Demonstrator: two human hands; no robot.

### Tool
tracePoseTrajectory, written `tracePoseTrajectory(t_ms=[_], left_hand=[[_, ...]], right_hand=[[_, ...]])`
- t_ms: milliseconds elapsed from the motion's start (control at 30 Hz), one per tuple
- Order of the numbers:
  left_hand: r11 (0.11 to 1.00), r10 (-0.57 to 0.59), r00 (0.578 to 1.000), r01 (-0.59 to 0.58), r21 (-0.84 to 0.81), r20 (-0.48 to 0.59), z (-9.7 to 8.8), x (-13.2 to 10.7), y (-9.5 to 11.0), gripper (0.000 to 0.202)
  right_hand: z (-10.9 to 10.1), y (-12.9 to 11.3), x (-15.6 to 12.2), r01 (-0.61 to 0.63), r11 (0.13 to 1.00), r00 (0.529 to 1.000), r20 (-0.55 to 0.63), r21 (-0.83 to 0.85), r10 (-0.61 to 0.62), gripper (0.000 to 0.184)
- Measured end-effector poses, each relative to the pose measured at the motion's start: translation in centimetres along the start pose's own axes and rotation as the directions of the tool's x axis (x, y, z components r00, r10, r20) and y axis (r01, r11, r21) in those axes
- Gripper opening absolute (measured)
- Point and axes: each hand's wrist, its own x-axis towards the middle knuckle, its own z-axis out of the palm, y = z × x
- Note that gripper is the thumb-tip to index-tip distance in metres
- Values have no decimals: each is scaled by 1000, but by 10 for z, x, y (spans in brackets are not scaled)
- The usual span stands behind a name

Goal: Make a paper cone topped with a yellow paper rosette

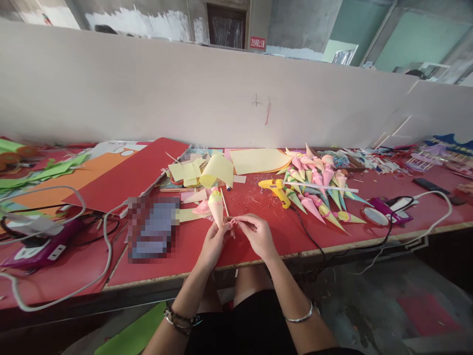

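My left hand (214,242) and my right hand (257,237) meet near the table's front edge, fingers pinched. Between their fingertips is a small pink piece (233,222), seemingly a curled paper strip. Just beyond my left fingers, point toward me, is a pale paper cone (216,209) with yellow trim and a pink top; whether that hand also touches it I cannot tell. A thin wooden stick (224,201) runs beside the cone and passes behind my fingers. To the right rests a yellow hot glue gun (275,190) with a clear glue stick in it.
Several finished paper cones (321,180) are piled at the right. Yellow paper sheets (260,160) and scraps (188,170) lie at the back. A blurred-out dark object (155,229) is at the left, near a purple power strip (48,246). Cables cross both sides.
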Motion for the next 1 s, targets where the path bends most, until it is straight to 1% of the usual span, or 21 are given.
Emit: tracePoseTrajectory(t_ms=[100,233,333,500,567,667,800,867,1000], left_hand=[[1000,5,1000,-5,16,-14,0,0,1,24],[999,-19,999,17,-45,-32,2,-1,2,19],[997,-26,999,24,-69,-21,2,-1,1,19],[1000,-26,999,26,14,-30,-2,1,-6,33],[997,-15,998,19,71,-55,-3,1,-8,34],[987,21,996,-8,159,-83,-3,1,-8,34],[980,48,998,-42,193,-28,1,-1,-1,33],[977,57,998,-57,204,6,4,-2,4,29],[975,69,997,-74,208,32,6,-3,10,26]], right_hand=[[0,-1,-1,4,1000,1000,4,-24,-4,18],[0,-6,-1,57,985,998,6,-164,-57,13],[1,-7,-2,89,973,996,6,-215,-90,12],[2,-4,-2,158,937,987,60,-311,-147,15],[2,-3,-2,180,921,984,66,-345,-167,16],[2,-1,-2,190,920,982,74,-342,-175,18],[4,0,-3,185,922,983,66,-341,-173,18],[4,0,-4,184,916,983,67,-356,-171,18],[4,0,-6,183,914,983,68,-362,-171,17]])
